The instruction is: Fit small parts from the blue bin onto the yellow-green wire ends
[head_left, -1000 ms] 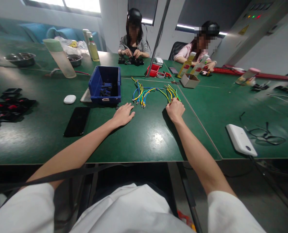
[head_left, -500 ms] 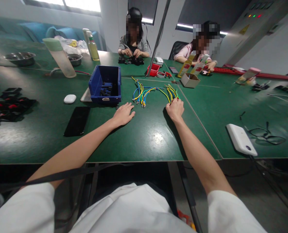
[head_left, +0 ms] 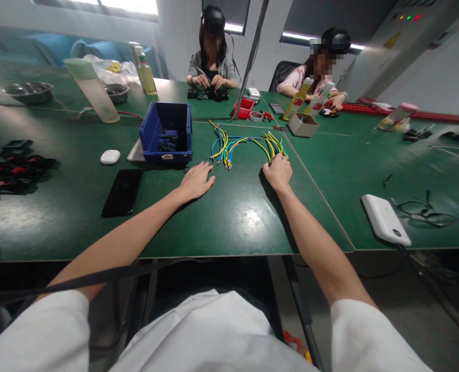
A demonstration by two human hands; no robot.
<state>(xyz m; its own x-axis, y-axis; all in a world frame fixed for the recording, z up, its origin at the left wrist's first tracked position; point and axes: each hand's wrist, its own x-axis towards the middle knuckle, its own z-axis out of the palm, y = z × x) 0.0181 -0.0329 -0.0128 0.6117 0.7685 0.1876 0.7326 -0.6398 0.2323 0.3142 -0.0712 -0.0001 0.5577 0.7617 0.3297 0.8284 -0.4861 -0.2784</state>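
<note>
My left hand (head_left: 196,180) rests flat on the green table with its fingers spread and nothing in it. It lies in front of a blue plastic bin (head_left: 147,147) with dark pieces inside. My right hand (head_left: 278,170) is closed on the near ends of a bunch of yellow, blue and green wires (head_left: 270,140); its fingertips are partly hidden. Left of that bunch, more wires (head_left: 224,147) with metal ring ends lie in a curved pile between my hands, beyond the fingertips.
A black phone (head_left: 122,193) and a white earphone case (head_left: 110,157) lie at the left. A white power bank (head_left: 384,219) and eyeglasses (head_left: 426,214) sit on the right. Across the table are a red box (head_left: 243,109), a cardboard box (head_left: 303,125) and two people at work.
The view has shifted very slightly. Both hands and the wires stay essentially where they were.
</note>
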